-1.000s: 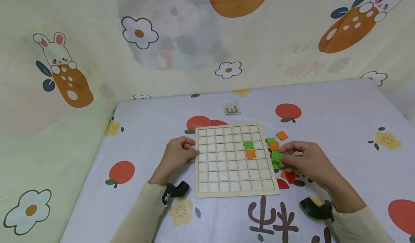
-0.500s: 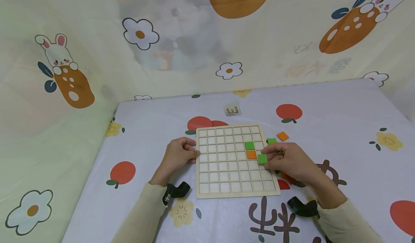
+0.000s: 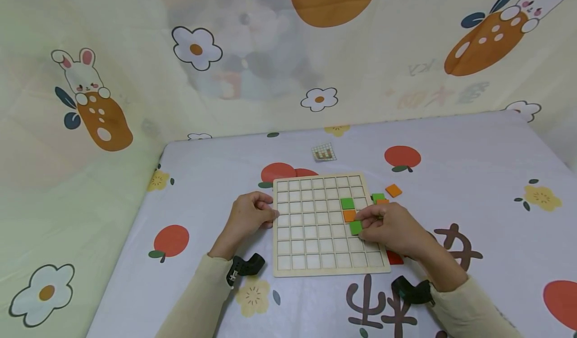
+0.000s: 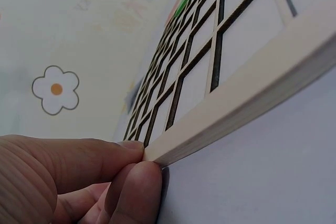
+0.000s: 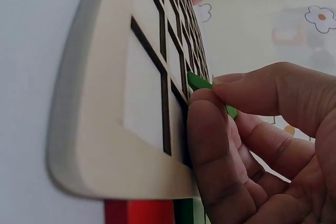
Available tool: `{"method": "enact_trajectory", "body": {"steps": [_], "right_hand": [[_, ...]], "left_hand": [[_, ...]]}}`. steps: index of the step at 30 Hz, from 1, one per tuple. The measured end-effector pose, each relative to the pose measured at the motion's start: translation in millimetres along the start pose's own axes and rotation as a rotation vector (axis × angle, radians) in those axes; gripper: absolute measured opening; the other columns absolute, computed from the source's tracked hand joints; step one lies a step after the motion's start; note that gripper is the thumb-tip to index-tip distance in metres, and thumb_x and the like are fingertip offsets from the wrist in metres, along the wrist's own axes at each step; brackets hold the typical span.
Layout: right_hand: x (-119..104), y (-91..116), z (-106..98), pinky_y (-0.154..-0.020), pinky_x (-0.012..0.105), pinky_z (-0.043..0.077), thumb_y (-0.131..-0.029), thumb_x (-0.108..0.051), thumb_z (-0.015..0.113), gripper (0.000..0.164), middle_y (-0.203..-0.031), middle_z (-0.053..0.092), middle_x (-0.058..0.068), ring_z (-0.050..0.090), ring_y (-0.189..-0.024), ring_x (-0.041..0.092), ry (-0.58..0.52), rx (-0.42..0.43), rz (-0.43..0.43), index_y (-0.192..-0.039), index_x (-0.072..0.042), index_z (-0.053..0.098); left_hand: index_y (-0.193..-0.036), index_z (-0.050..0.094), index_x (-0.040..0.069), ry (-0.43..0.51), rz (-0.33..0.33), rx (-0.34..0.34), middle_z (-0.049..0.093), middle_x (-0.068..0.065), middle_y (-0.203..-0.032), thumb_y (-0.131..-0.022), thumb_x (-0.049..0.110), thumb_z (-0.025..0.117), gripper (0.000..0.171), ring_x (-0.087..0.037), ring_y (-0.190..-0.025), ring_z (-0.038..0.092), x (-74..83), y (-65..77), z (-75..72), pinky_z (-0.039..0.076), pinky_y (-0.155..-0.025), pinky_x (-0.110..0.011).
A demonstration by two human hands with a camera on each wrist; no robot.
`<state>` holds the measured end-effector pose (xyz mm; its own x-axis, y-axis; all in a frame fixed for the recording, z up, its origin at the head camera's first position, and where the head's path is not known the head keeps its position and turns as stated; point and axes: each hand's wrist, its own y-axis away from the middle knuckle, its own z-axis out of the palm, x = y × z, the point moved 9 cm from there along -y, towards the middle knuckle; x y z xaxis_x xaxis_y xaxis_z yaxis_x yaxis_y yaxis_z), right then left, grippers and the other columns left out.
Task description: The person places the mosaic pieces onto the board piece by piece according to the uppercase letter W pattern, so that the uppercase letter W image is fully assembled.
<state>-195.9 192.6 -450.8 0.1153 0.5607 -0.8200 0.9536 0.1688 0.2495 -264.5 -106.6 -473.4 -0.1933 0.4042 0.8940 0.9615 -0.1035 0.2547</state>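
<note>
One fruit-and-flower-print tablecloth [image 3: 130,278] carries a gridded wooden board [image 3: 331,273], its L edge pinched betw. thumb & fingers of the left hand [image 3: 247,212]. Right hand [image 3: 398,230], nearer the work, pinches a green square tile [image 3: 355,228] betw. thumb & finger: tile sits just L of those fingertips, adj. to the orange tile [image 3: 349,216] on its near side, tilted per R wrist view, no long axis; seating in cell: can't tell. Markings: no brand seen; brown characters [image 3: 367,298] on cloth, partly cut off, not read w/ certainty; pattern card [image 3: 323,152] too small to read.
</note>
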Motion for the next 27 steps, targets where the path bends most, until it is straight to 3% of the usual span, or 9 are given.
{"method": "enact_trajectory", "body": {"steps": [13, 27], "right_hand": [[-10.6, 1.2, 3.4, -0.060, 0.021, 0.053, -0.081, -0.002, 0.081, 0.028, -0.085, 0.065, 0.005, 0.059, -0.077, 0.020, 0.042, 0.033, -0.075, -0.108, 0.003, 0.075], [-11.0, 1.7, 3.5, -0.062, 0.022, 0.051, -0.082, -0.003, 0.077, 0.024, -0.084, 0.064, 0.005, 0.058, -0.078, 0.020, 0.068, 0.053, -0.052, -0.106, 0.001, 0.076]], "left_hand": [[-0.111, 0.070, 0.000, 0.000, -0.005, -0.002, 0.068, -0.009, -0.082, -0.085, 0.000, 0.084, 0.030, -0.015, -0.062, 0.068, -1.3, -0.3, -0.1, 0.063, -0.060, -0.027], [-0.111, 0.070, -0.002, 0.004, 0.016, -0.008, 0.068, -0.009, -0.083, -0.086, -0.003, 0.082, 0.029, -0.012, -0.061, 0.067, 0.4, -0.5, -0.4, 0.063, -0.061, -0.027]]}}
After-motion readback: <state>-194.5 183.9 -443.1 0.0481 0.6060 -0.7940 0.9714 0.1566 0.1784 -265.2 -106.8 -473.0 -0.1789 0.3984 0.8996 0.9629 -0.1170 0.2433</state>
